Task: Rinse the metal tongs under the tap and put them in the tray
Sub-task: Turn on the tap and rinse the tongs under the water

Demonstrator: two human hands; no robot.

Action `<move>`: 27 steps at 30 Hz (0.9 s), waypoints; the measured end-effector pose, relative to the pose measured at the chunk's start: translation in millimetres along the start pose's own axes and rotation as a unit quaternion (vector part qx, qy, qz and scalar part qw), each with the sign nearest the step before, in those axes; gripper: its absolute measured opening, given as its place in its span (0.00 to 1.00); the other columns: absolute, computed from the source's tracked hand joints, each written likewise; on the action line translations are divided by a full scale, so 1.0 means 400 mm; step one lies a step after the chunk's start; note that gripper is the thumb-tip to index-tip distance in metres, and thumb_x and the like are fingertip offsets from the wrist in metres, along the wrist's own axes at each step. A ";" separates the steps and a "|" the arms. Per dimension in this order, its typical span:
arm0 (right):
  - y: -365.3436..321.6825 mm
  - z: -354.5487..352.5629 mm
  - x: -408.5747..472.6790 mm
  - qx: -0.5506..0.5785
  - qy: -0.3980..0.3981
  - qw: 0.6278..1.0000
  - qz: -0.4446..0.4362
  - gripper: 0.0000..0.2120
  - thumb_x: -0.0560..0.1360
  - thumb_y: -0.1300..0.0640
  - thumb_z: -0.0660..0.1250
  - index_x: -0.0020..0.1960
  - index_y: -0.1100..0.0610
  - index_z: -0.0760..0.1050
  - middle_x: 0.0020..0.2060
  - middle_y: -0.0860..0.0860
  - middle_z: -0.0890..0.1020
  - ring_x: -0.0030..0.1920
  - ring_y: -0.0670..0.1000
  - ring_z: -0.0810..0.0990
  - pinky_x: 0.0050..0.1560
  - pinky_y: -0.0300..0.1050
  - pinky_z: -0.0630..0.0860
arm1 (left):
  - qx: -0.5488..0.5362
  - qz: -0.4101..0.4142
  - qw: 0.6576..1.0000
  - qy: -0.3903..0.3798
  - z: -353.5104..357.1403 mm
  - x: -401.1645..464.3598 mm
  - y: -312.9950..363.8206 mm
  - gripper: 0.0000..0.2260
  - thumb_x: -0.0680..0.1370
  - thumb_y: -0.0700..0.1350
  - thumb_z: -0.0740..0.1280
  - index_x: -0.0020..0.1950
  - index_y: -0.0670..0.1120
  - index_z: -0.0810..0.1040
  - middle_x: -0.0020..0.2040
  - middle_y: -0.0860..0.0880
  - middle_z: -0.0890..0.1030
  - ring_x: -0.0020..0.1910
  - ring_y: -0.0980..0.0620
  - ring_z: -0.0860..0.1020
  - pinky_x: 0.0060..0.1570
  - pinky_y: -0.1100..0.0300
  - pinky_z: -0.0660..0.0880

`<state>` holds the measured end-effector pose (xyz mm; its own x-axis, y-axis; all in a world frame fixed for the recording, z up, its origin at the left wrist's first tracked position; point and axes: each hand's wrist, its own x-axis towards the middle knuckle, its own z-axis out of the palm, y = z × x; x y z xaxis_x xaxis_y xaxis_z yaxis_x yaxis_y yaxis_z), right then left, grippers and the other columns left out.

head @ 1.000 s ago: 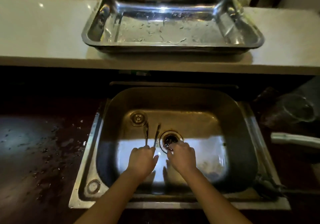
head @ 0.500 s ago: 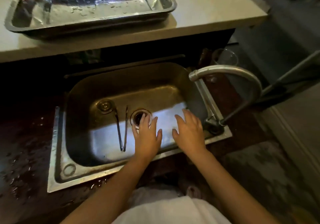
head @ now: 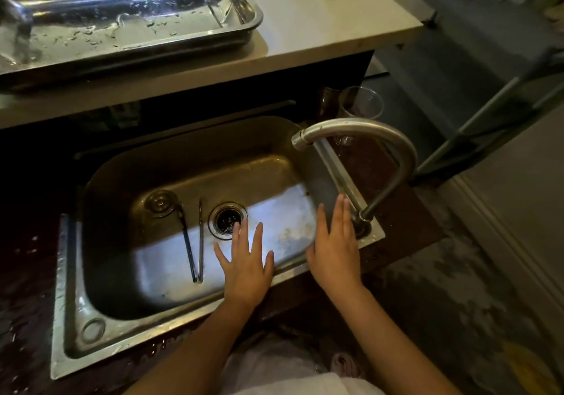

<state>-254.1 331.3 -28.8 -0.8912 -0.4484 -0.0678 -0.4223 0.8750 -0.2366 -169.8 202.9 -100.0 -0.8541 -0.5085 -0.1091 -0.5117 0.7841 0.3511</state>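
Observation:
The metal tongs (head: 195, 242) lie flat on the bottom of the steel sink (head: 73, 288), left of the drain (head: 227, 220), with their joined end toward me. My left hand (head: 245, 265) hovers open over the sink's near edge, right of the tongs and apart from them. My right hand (head: 335, 242) is open with its fingers stretched toward the base of the curved tap (head: 360, 132) at the sink's right rim. No water runs from the spout. The wet steel tray (head: 241, 33) stands on the pale counter behind the sink.
A round sink plug (head: 159, 203) lies by the tongs' tips. A clear glass (head: 360, 107) stands behind the tap. The dark wet worktop (head: 27, 272) borders the sink on the left. The pale counter (head: 329, 16) ends at the right above the floor.
My left hand has let go of the tongs, which now lie in the sink. Both hands have shifted right, the right one nearer the tap base. My view has swung right.

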 end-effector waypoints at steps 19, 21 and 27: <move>0.011 -0.028 0.067 -0.045 -0.041 0.998 0.009 0.33 0.76 0.50 0.59 0.75 0.59 0.48 0.75 0.64 0.42 0.76 0.61 0.39 0.74 0.53 0.51 | 0.007 -0.009 0.999 -0.035 -0.004 -0.002 -0.006 0.25 0.79 0.56 0.51 0.75 0.55 0.50 0.78 0.48 0.50 0.77 0.50 0.45 0.71 0.38 0.38; -0.001 -0.026 0.064 -0.043 -0.031 0.999 -0.001 0.31 0.76 0.50 0.60 0.74 0.56 0.53 0.76 0.62 0.47 0.76 0.60 0.44 0.74 0.56 0.53 | 0.003 -0.012 0.999 -0.044 -0.008 -0.001 -0.004 0.25 0.79 0.56 0.50 0.75 0.55 0.50 0.78 0.49 0.50 0.77 0.51 0.46 0.72 0.39 0.40; -0.104 0.029 0.085 -0.039 -0.069 0.991 -0.107 0.18 0.76 0.50 0.58 0.64 0.54 0.69 0.65 0.54 0.72 0.65 0.55 0.70 0.66 0.53 0.64 | -0.034 -0.033 0.999 -0.025 -0.060 0.032 -0.065 0.22 0.78 0.53 0.55 0.73 0.52 0.59 0.74 0.51 0.64 0.74 0.53 0.60 0.73 0.47 0.50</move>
<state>-265.1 277.6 -32.5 -0.7515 -0.6409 -0.1567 -0.6151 0.7665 -0.1848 -165.1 167.3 -88.1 -0.8229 -0.5391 -0.1795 -0.5613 0.7224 0.4038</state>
